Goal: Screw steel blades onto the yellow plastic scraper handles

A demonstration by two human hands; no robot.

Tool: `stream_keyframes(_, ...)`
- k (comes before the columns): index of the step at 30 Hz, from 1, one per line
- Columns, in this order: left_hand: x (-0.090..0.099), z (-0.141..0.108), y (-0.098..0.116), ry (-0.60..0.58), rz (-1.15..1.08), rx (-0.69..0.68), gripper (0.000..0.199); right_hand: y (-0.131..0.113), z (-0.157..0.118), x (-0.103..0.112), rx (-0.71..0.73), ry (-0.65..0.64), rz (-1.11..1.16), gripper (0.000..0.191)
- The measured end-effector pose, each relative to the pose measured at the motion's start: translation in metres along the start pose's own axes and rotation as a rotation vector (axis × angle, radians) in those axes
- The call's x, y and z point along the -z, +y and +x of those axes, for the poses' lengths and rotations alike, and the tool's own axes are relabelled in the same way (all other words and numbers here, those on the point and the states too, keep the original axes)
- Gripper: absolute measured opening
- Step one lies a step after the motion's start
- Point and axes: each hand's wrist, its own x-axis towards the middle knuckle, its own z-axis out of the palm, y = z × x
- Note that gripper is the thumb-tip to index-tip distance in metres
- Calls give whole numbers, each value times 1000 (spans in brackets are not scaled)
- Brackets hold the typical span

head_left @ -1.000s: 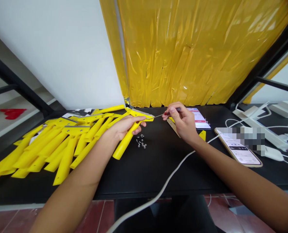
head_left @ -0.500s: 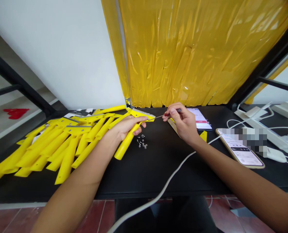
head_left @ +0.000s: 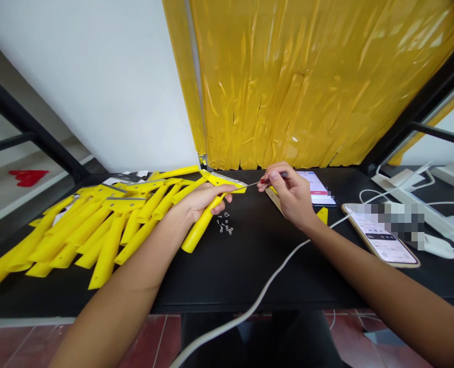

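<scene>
Centre frame, the left hand is gripping a yellow scraper, fingers curling round its handle, thumb pressing near its head; right of centre, the right hand is pinching a screwdriver, its shaft slanting to that head! Small pieces are lying just below.

Head camera — facing forward, down — across table

Above the matt tabletop, the held scraper looks smooth plastic edged with metal; behind the tabletop, glossy, wrinkled plastic film.
</scene>
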Motion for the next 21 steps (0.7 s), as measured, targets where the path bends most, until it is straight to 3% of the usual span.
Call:
stream_keyframes(9,-4,-4,3,4,6,18,30,-1,-1,0,-8,4,6,21)
stream_keyframes(16,-3,-2,1,-2,-13,-11,24,-2,1,2,-27,100,58,20)
stream_keyframes(21,-4,-3,2,0,-2,2,24,-1,1,3,-33,73,19,21)
